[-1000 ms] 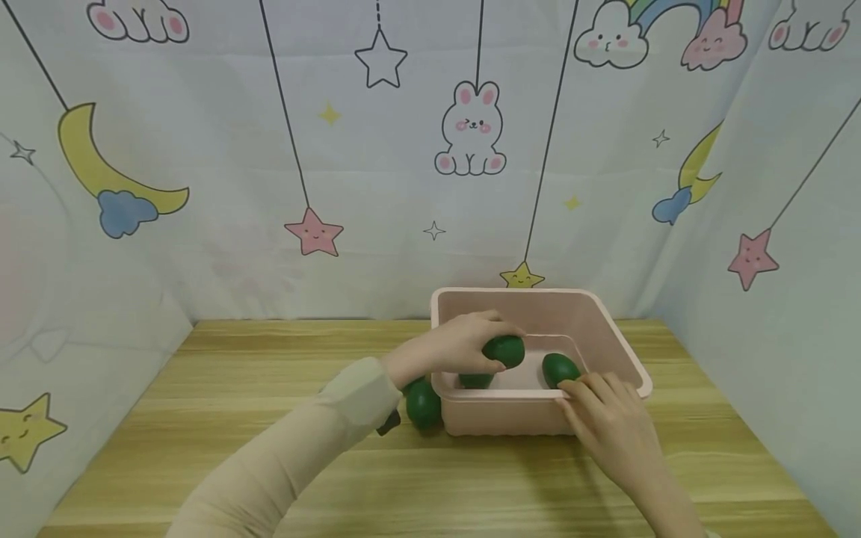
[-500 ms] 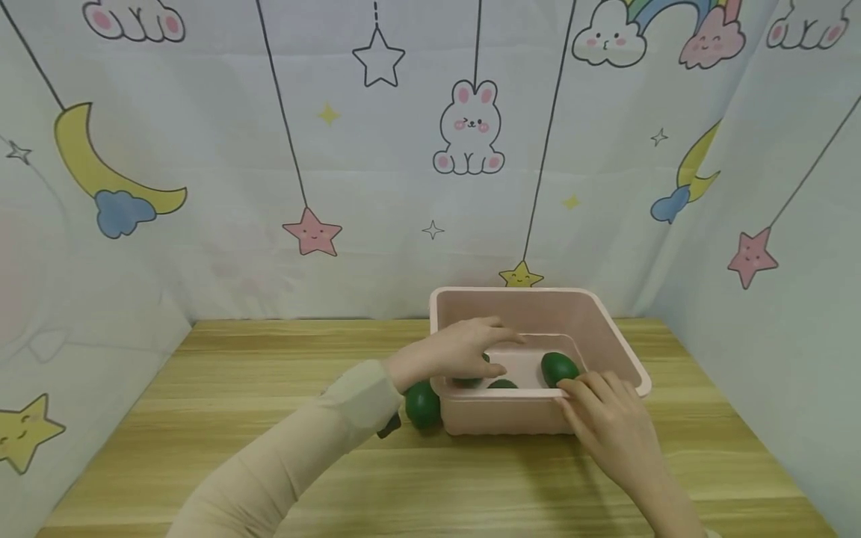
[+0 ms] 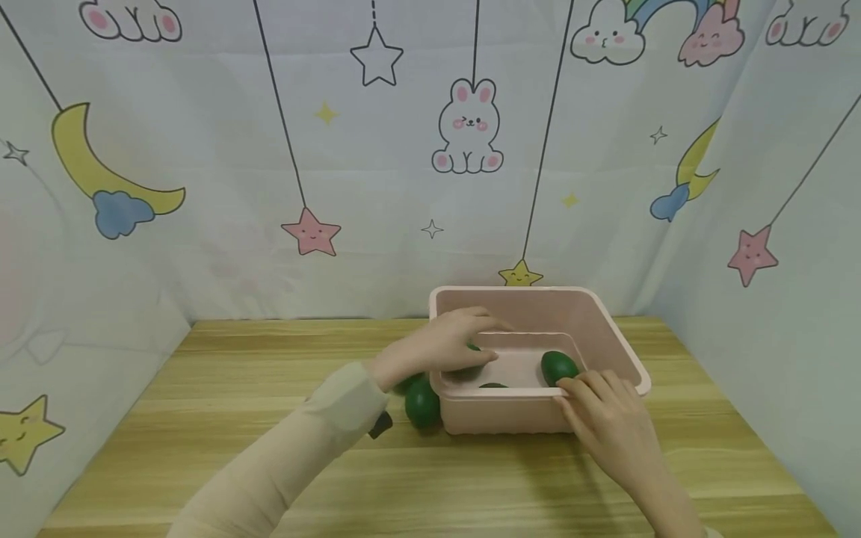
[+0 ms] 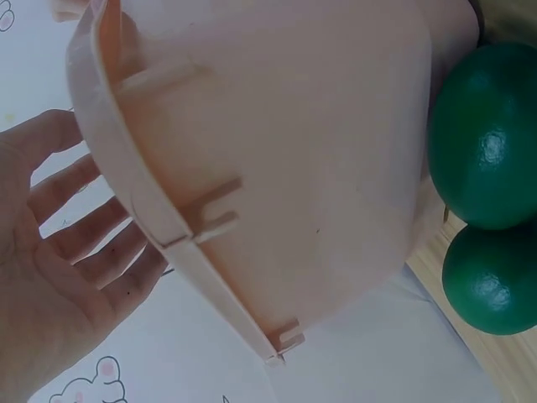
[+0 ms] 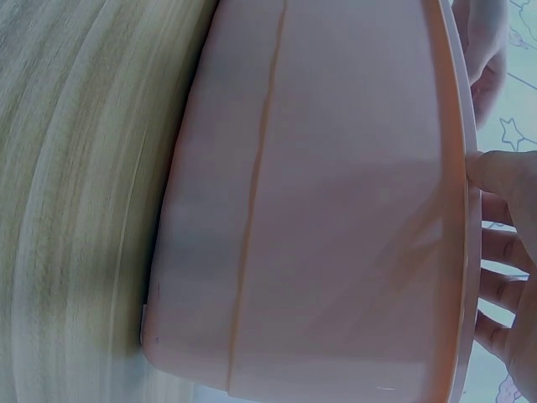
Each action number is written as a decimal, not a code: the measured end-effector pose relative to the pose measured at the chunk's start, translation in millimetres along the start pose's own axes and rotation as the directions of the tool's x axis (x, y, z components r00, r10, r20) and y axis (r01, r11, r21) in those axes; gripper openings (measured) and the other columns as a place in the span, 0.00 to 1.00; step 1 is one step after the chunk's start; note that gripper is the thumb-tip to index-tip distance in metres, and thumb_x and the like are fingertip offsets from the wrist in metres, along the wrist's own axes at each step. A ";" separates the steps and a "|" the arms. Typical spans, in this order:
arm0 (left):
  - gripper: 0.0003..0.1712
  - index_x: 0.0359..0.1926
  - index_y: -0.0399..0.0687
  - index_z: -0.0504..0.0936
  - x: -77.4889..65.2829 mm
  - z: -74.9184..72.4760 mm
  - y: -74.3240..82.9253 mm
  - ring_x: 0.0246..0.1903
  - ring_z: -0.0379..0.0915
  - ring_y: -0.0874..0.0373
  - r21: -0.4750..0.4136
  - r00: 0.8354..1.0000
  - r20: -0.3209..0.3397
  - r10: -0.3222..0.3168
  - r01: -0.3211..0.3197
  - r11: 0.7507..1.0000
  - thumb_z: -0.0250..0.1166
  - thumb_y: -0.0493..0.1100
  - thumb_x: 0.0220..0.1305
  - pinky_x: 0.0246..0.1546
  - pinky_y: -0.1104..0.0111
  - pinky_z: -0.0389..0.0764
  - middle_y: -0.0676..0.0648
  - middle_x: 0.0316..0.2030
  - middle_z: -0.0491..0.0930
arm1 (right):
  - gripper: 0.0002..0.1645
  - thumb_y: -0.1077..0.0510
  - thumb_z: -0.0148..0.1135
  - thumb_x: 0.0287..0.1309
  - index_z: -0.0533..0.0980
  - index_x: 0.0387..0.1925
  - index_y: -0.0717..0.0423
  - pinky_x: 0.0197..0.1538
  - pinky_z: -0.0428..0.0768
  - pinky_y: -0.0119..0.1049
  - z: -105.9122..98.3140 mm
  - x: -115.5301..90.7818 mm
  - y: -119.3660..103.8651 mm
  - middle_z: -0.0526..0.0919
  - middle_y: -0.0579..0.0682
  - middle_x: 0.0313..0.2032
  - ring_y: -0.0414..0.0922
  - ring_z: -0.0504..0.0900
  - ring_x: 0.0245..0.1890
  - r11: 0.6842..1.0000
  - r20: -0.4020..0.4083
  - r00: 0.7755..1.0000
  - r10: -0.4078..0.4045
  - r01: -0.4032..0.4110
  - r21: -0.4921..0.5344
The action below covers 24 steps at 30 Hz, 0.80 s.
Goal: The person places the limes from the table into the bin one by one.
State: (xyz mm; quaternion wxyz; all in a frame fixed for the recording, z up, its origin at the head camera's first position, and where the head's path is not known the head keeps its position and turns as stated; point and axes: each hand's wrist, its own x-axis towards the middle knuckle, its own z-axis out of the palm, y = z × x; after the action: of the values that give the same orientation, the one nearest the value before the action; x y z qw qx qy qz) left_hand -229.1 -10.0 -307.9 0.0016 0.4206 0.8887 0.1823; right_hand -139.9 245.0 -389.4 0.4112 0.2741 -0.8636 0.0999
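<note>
A pink plastic bin (image 3: 511, 415) stands on the table, holding smooth, dark green egg-shaped things that look like toy avocados. One avocado (image 3: 559, 368) lies at the right inside; another (image 3: 494, 385) shows only its top behind the near wall. My left hand (image 3: 452, 342) reaches over the bin's left rim, fingers apart and holding nothing, above a partly hidden avocado (image 3: 464, 371). With the thumb outside and fingers over the edge, my right hand (image 3: 612, 422) grips the near rim at the right; the right wrist view shows the thumb (image 5: 491, 172) against that rim.
Outside the bin's left wall sit two more avocados, a nearer one (image 3: 422, 403) and one partly behind my forearm (image 3: 406, 385). The wood-grain table (image 3: 269, 373) ends at a printed cloth backdrop (image 3: 377, 164) with cloth sides.
My left hand has let go of an avocado, which now lies low behind the bin's near wall. The hand has since drawn back slightly left. My right hand keeps its place on the rim.
</note>
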 end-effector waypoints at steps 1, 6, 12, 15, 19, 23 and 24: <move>0.25 0.63 0.56 0.74 -0.8 -0.3 -0.9 0.59 0.72 0.56 -0.004 1.000 -0.005 0.001 -0.001 1.000 0.62 0.48 0.65 0.61 0.62 0.73 0.49 0.58 0.76 | 0.31 0.39 0.40 0.72 0.82 0.36 0.56 0.35 0.70 0.40 0.2 0.1 0.1 0.80 0.48 0.30 0.47 0.75 0.33 1.000 -0.005 1.000 -0.003 0.003 0.001; 0.24 0.62 0.56 0.75 -6.1 -1.0 -3.2 0.59 0.71 0.56 -0.038 1.000 -0.015 -0.010 0.009 0.999 0.61 0.48 0.66 0.62 0.61 0.72 0.50 0.58 0.76 | 0.31 0.39 0.40 0.72 0.82 0.36 0.56 0.35 0.70 0.40 1.0 0.0 0.6 0.80 0.48 0.30 0.47 0.75 0.33 1.000 -0.012 1.000 -0.008 0.008 -0.003; 0.23 0.62 0.56 0.75 -13.3 -0.2 -4.8 0.60 0.70 0.56 -0.085 0.999 -0.040 -0.024 0.021 0.996 0.60 0.47 0.66 0.61 0.61 0.73 0.50 0.58 0.75 | 0.30 0.40 0.41 0.71 0.82 0.36 0.55 0.35 0.70 0.40 1.6 0.1 1.1 0.80 0.48 0.30 0.47 0.75 0.33 1.000 -0.017 1.000 -0.012 0.012 -0.002; 0.23 0.61 0.55 0.75 -17.6 -0.6 -5.5 0.60 0.71 0.55 -0.111 0.997 -0.065 -0.035 0.027 0.993 0.61 0.47 0.66 0.60 0.61 0.74 0.48 0.58 0.76 | 0.30 0.40 0.41 0.71 0.82 0.36 0.55 0.34 0.70 0.40 2.0 -0.1 1.3 0.80 0.48 0.30 0.47 0.74 0.33 1.000 -0.020 1.000 -0.014 0.014 -0.004; 0.22 0.61 0.55 0.76 -23.1 -1.3 -6.8 0.58 0.72 0.55 -0.131 0.993 -0.104 -0.051 0.037 0.991 0.62 0.46 0.65 0.59 0.61 0.75 0.49 0.57 0.76 | 0.30 0.40 0.41 0.71 0.82 0.36 0.55 0.35 0.70 0.40 2.3 0.0 1.5 0.80 0.48 0.30 0.47 0.75 0.32 1.000 -0.025 1.000 -0.016 0.016 -0.005; 0.23 0.61 0.56 0.76 -28.4 -2.0 -7.2 0.58 0.72 0.55 -0.144 0.989 -0.136 -0.052 0.032 0.989 0.62 0.45 0.65 0.58 0.61 0.75 0.50 0.57 0.76 | 0.29 0.40 0.42 0.71 0.82 0.35 0.55 0.35 0.70 0.40 2.2 0.4 1.2 0.80 0.48 0.29 0.47 0.74 0.32 1.000 -0.036 0.999 -0.021 0.021 -0.003; 0.23 0.61 0.56 0.76 -29.7 -2.1 -6.9 0.57 0.73 0.55 -0.143 0.988 -0.143 -0.053 0.032 0.989 0.62 0.45 0.65 0.57 0.62 0.76 0.50 0.57 0.76 | 0.29 0.40 0.42 0.71 0.82 0.35 0.55 0.35 0.70 0.40 2.1 0.4 1.0 0.80 0.48 0.30 0.47 0.74 0.32 1.000 -0.037 0.999 -0.021 0.021 -0.002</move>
State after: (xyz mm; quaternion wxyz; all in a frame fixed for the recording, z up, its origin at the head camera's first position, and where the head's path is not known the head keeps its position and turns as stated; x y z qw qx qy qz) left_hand -215.4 -36.9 -312.6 -0.0300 0.3860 0.8801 0.2747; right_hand -142.0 244.9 -390.4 0.4281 0.2809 -0.8531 0.0999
